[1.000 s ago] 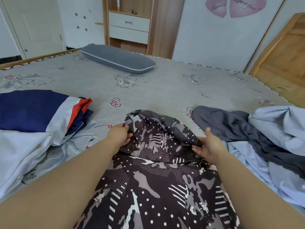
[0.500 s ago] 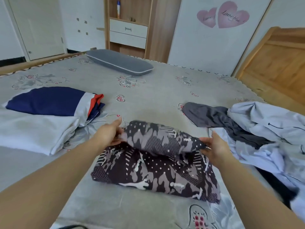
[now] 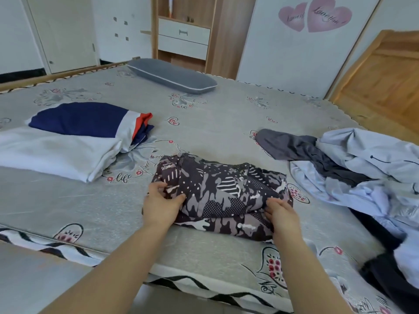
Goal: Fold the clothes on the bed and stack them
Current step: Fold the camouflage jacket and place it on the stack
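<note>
Two hands are laid on the patterned dark garment (image 3: 223, 196), which is folded into a thick bundle near the front edge of the bed (image 3: 204, 137). The bundle's near left corner is gripped by the left hand (image 3: 162, 203), thumb pressed on top and fingers curled into the cloth. Its near right corner is held by the right hand (image 3: 282, 215), fingers hooked over the fold. Off to the left, a folded white garment (image 3: 56, 152) is seen flat on the sheet, with a navy, white and orange garment (image 3: 90, 120) lying folded just behind it and touching it. To the right, an unfolded heap is spread out: a dark grey garment (image 3: 301, 148) is draped under and beside a pale blue garment (image 3: 367, 159), well apart from the folded pair. A grey pillow (image 3: 172, 75) is set at the far side of the bed, and a wooden headboard (image 3: 381, 71) is seen at the right.
</note>
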